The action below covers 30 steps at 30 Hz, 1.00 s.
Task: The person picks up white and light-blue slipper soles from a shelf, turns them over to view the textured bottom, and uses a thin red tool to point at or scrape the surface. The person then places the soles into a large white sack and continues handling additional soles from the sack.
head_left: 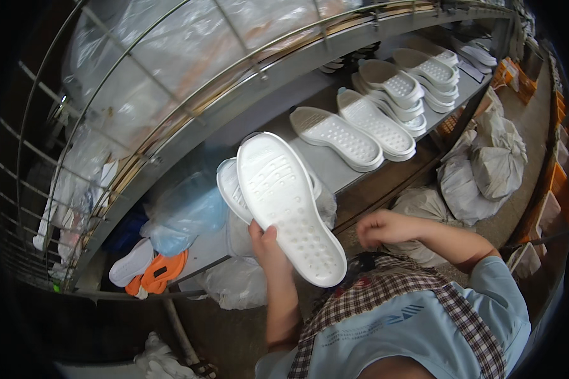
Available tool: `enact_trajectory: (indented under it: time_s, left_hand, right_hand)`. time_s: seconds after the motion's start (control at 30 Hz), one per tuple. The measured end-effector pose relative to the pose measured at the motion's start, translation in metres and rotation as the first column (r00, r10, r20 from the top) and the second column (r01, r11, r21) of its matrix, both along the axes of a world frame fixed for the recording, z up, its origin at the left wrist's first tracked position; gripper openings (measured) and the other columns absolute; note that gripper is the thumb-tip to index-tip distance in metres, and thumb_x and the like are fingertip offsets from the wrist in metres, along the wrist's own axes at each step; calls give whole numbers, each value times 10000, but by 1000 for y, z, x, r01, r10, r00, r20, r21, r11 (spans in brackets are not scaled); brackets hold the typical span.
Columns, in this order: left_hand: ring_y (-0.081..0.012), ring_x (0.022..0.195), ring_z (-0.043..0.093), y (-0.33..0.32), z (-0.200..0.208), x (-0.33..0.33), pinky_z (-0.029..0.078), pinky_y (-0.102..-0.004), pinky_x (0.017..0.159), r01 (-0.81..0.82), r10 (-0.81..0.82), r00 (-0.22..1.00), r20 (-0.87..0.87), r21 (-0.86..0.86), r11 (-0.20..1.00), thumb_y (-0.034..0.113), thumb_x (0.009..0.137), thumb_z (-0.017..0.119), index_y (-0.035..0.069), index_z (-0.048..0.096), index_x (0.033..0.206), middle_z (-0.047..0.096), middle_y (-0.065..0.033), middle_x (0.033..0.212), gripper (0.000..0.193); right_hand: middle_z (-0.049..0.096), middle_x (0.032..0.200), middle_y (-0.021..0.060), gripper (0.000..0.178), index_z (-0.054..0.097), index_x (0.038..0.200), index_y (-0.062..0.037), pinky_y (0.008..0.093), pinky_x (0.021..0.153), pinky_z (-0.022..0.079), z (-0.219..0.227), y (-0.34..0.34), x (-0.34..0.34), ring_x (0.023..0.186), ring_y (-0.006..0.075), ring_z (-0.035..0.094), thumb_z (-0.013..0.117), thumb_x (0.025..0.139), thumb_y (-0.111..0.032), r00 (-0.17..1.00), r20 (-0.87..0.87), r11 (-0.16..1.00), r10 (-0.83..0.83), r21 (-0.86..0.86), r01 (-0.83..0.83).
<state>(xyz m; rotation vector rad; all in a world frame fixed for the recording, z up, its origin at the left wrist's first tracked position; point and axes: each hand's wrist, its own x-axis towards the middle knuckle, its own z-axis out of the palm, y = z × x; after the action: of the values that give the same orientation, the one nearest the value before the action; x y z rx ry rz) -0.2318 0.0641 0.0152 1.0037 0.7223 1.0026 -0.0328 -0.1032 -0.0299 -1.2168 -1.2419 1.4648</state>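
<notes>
- White sole (291,211): up in front of the chest over the shelf edge, tilted, dimpled face showing, probably to get a good look at it.
- Left hand (272,254): gripping its edge, thumb on top, likely to steady it. Another sole (231,189) peeks out behind; can't tell if that's held too.
- Right hand (384,228): off to the side, fingers curled, can't tell how tightly, nothing visible in it.
- Grey shelf (327,169): more soles (340,139) lined up, some stacked, maybe to save room.

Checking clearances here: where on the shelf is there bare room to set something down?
Bare grey shelf shows between the white sole in the left hand and the nearest sole in the row, plus a small strip between the orange piece and the bluish bag. Stacked soles crowd the right end.
</notes>
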Motion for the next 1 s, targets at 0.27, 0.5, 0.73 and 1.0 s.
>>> enact_trajectory:
  time_s: [0.27, 0.5, 0.73, 1.0]
  left_hand:
    - [-276, 1000, 566, 0, 8, -9, 460, -354, 875, -46, 48, 995, 89, -21, 999, 110, 792, 407, -70, 385, 1257, 519, -203, 1144, 499]
    - [-260, 973, 565, 1, 7, -13, 466, -350, 862, -59, 62, 996, 64, -43, 997, 106, 798, 421, -70, 378, 1249, 516, -201, 1129, 486]
    - [-264, 992, 574, 1, 5, -14, 473, -357, 861, -77, 77, 996, 36, -3, 997, 176, 796, 455, -50, 396, 1248, 534, -185, 1129, 509]
    - [-232, 1045, 516, 5, -2, -12, 457, -337, 878, -55, 56, 998, 40, -7, 998, 79, 825, 437, -71, 332, 1285, 431, -164, 1178, 495]
  right_hand:
    - [625, 885, 189, 285, 623, 1002, 12, 391, 718, 469, -275, -13, -43, 760, 309, 564, 491, 888, -212, 715, 407, 820, 569, -341, -459]
    - [640, 1021, 190, 247, 670, 959, -21, 430, 770, 478, -357, -18, -50, 920, 316, 612, 596, 812, -204, 526, 623, 810, 578, -359, -464]
    - [639, 1061, 171, 257, 676, 982, -37, 419, 812, 478, -290, -20, -58, 979, 314, 608, 627, 798, -210, 396, 759, 854, 517, -487, -182]
    - [642, 1103, 128, 269, 681, 1018, -67, 418, 842, 486, -210, -2, -63, 1038, 284, 606, 645, 793, -211, 193, 680, 705, 708, -662, -255]
